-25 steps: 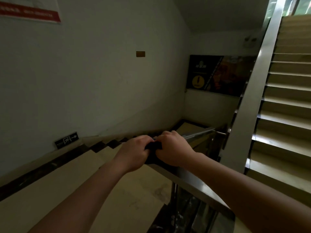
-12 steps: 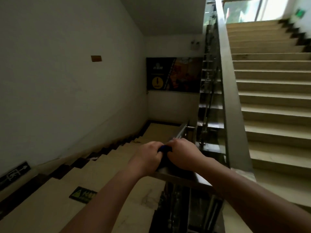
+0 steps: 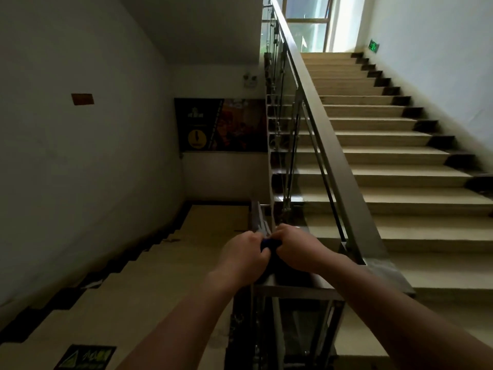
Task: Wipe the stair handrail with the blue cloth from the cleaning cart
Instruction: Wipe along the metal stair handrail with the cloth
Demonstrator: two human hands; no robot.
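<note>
A blue cloth (image 3: 267, 243) shows only as a small dark-blue patch between my two hands. My left hand (image 3: 241, 256) and my right hand (image 3: 297, 248) are both closed on it, pressed together on top of the metal handrail (image 3: 260, 218) of the downward flight. The rail runs away from me toward the lower landing. Most of the cloth is hidden under my fingers. A second handrail (image 3: 324, 140) climbs along the upward flight on the right.
Beige steps go down on the left beside a white wall and go up on the right toward a bright window (image 3: 306, 20). A dark poster (image 3: 221, 124) hangs on the landing wall. A warning sticker (image 3: 85, 356) lies on the floor at lower left.
The view has swung to the right and upward, bringing the upper flight and window into sight. Both hands stay clasped on the cloth on the rail.
</note>
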